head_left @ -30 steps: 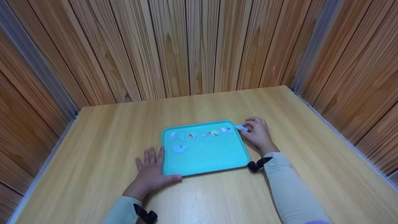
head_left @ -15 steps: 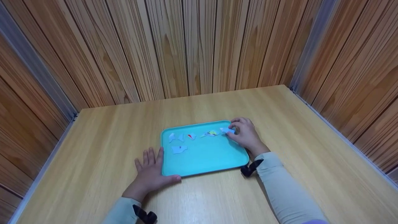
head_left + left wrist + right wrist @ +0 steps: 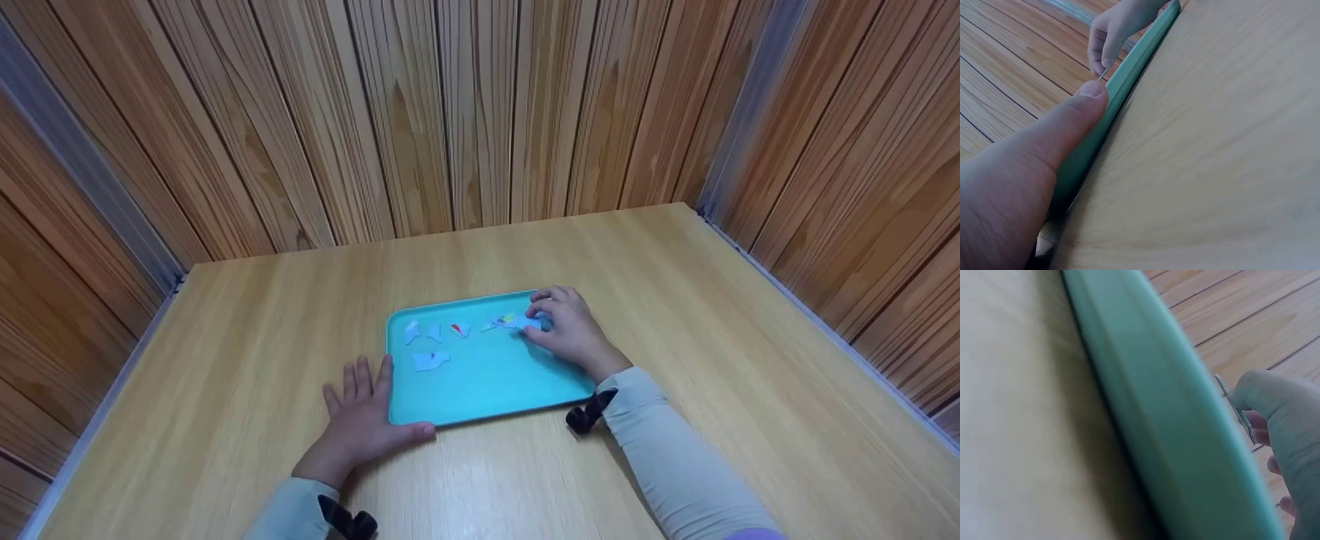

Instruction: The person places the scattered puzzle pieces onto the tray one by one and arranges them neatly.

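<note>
A turquoise tray (image 3: 480, 386) lies on the table with several thin, light-blue irregular pieces on it. My right hand (image 3: 571, 330) is over the tray's back right part, pinching a thin light-blue piece (image 3: 1244, 425) between thumb and fingers. In the head view that piece overlaps the place just right of a yellow-marked piece (image 3: 501, 322). A red-marked piece (image 3: 460, 330) and two plain ones lie along the back left, with a larger piece (image 3: 430, 361) in front of them. My left hand (image 3: 358, 424) rests spread at the tray's front left corner, thumb along the front rim.
The tray sits on a wooden table (image 3: 300, 322) backed by plank-patterned walls (image 3: 420, 112). Grey metal posts (image 3: 86, 142) stand in the corners. A black wrist camera (image 3: 589, 412) on the right sleeve hangs by the tray's front right corner.
My right hand has carried the light-blue piece leftward from beyond the tray's right rim to over its back right part. The left hand stays at the corner.
</note>
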`<state>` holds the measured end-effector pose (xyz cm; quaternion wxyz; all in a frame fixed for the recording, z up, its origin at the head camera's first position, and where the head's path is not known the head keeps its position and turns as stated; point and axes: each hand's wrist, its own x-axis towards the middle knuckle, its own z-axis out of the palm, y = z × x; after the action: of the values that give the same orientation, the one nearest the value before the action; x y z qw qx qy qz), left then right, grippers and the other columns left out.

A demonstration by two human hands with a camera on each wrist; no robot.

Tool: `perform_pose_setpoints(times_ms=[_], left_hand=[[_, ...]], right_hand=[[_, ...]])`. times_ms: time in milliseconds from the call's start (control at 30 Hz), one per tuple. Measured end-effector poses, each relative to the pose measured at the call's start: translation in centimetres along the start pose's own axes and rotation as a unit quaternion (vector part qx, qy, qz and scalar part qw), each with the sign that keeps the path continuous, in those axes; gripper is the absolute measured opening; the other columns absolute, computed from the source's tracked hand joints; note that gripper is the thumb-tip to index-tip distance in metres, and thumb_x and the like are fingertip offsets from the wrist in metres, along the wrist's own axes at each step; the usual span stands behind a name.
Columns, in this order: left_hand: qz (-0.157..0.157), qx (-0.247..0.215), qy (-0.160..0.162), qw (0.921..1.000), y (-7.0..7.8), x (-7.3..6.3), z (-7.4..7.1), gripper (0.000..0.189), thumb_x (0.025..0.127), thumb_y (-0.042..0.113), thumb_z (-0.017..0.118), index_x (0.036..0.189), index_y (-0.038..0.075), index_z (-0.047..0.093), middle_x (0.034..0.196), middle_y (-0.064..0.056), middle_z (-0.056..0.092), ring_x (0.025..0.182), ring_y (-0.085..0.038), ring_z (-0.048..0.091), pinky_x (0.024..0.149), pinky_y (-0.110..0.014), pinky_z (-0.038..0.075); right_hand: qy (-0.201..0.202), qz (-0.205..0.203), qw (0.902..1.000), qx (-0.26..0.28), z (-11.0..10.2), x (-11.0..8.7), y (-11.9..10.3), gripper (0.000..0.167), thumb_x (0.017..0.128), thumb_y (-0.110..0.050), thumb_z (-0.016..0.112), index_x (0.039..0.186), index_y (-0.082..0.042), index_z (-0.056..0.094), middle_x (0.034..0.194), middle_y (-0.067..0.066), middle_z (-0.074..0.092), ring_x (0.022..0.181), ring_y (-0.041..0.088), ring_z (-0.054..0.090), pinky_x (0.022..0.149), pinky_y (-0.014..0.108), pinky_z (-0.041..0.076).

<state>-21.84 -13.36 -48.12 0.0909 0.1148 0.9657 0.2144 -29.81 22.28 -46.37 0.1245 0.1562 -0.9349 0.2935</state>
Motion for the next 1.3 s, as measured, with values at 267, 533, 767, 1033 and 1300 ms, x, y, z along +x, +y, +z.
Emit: perform_pose_setpoints(times_ms=[267,533,767,1033,1300], left_hand=[[-0.003,0.000,-0.004,1.0000,0.1,-0.1,-0.1,0.137,0.068,0.090,0.061,0.163,0.012,0.002,0.164,-0.028,-0.015,0.149,-0.046,-0.022,0.106,-0.071,-0.024],[-0.005,-0.003,-0.008,1.0000,0.1,-0.1,-0.3,0.137,0.068,0.090,0.060,0.163,0.013,0.001,0.164,-0.028,-0.016,0.149,-0.046,-0.023,0.105,-0.070,-0.025],[-0.014,0.000,-0.014,0.9998,0.1,0.1,-0.4,0.138,0.067,0.092,0.060,0.163,0.013,0.000,0.164,-0.027,-0.016,0.149,-0.047,-0.023,0.105,-0.069,-0.027],[-0.008,0.004,-0.009,0.9999,0.2,0.0,-0.3,0.137,0.068,0.091,0.060,0.163,0.011,0.002,0.165,-0.029,-0.012,0.149,-0.048,-0.021,0.106,-0.073,-0.022],[-0.006,0.000,-0.012,0.9999,0.1,-0.1,-0.3,0.136,0.068,0.090,0.060,0.163,0.011,0.002,0.165,-0.028,-0.013,0.149,-0.048,-0.021,0.106,-0.073,-0.022]], right_hand=[[-0.010,-0.036,0.9993,-0.004,1.0,0.1,-1.3,0.016,0.090,-0.029,0.076,0.096,-0.015,0.074,0.128,0.005,0.061,0.131,0.032,0.044,0.111,0.052,0.033],[-0.018,-0.060,0.9980,-0.004,2.0,0.4,-2.5,0.014,0.089,-0.029,0.077,0.093,-0.016,0.075,0.124,0.004,0.062,0.126,0.031,0.047,0.109,0.050,0.036],[-0.031,-0.077,0.9966,-0.002,3.1,0.7,-3.6,0.014,0.088,-0.029,0.078,0.094,-0.017,0.074,0.124,0.002,0.062,0.127,0.031,0.046,0.111,0.052,0.032],[-0.055,-0.094,0.9940,-0.004,4.0,0.7,-4.3,0.014,0.088,-0.029,0.077,0.094,-0.017,0.075,0.125,0.002,0.062,0.128,0.031,0.045,0.112,0.051,0.031],[-0.070,-0.111,0.9914,-0.007,4.3,0.5,-4.5,0.012,0.087,-0.028,0.077,0.092,-0.018,0.075,0.127,0.003,0.060,0.129,0.031,0.043,0.112,0.051,0.031]])
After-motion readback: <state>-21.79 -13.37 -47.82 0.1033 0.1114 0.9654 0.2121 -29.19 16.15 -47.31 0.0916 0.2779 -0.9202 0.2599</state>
